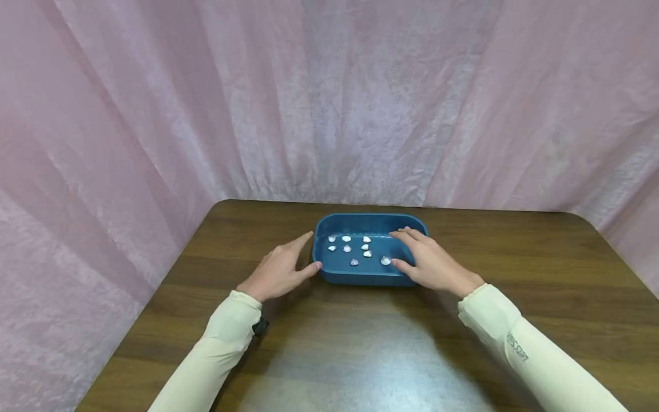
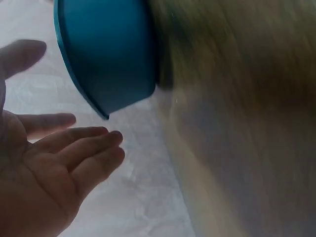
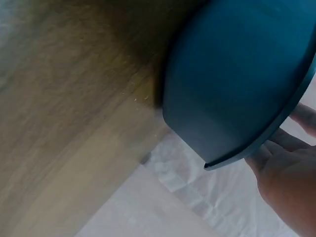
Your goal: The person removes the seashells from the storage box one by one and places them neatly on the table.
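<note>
A blue rectangular tray (image 1: 368, 279) with rounded corners rests on the wooden table. Several small, whitish, shell-like pieces (image 1: 346, 248) lie spread over its floor, mostly toward the left. My left hand (image 1: 278, 272) is beside the tray's left end, fingers straight and thumb spread; in the left wrist view the palm (image 2: 44, 173) holds nothing. Over the tray's right end reaches my right hand (image 1: 432, 264), fingers extended, its thumb tip beside one whitish piece (image 1: 385, 261). Whether they touch, I cannot tell. In the right wrist view the tray wall (image 3: 232, 84) hides most fingers.
The brown wooden table (image 1: 515, 257) extends on both sides of the tray and toward me. Behind its far edge hangs a pink velvety curtain (image 1: 360, 103). A small black object (image 1: 261, 327) is at my left wrist.
</note>
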Demonstrator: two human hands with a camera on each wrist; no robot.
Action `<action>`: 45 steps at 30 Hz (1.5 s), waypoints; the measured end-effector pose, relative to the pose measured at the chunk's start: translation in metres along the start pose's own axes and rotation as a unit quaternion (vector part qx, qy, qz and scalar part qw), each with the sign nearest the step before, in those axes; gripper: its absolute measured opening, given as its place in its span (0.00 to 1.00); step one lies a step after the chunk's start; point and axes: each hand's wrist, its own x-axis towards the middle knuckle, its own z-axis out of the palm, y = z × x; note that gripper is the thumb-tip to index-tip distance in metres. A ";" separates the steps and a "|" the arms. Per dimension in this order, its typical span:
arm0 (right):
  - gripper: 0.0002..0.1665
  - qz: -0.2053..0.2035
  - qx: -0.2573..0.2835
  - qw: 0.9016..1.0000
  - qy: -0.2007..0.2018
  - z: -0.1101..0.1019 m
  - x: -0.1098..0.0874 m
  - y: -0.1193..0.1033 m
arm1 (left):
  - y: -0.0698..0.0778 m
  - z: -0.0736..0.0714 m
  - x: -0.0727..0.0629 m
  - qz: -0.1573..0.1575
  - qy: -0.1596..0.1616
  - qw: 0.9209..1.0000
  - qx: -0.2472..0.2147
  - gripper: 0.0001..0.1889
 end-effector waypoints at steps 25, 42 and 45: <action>0.21 0.031 0.023 0.993 -0.110 0.013 0.043 0.007 | 0.005 0.005 0.007 0.015 -0.015 1.000 -0.023 0.38; 0.10 0.014 -0.037 0.992 -0.124 0.022 0.057 0.013 | 0.009 0.001 0.010 0.007 -0.034 0.999 -0.011 0.38; 0.09 0.018 -0.039 0.992 -0.121 0.023 0.058 0.014 | 0.008 0.001 0.009 0.004 -0.034 0.999 -0.012 0.38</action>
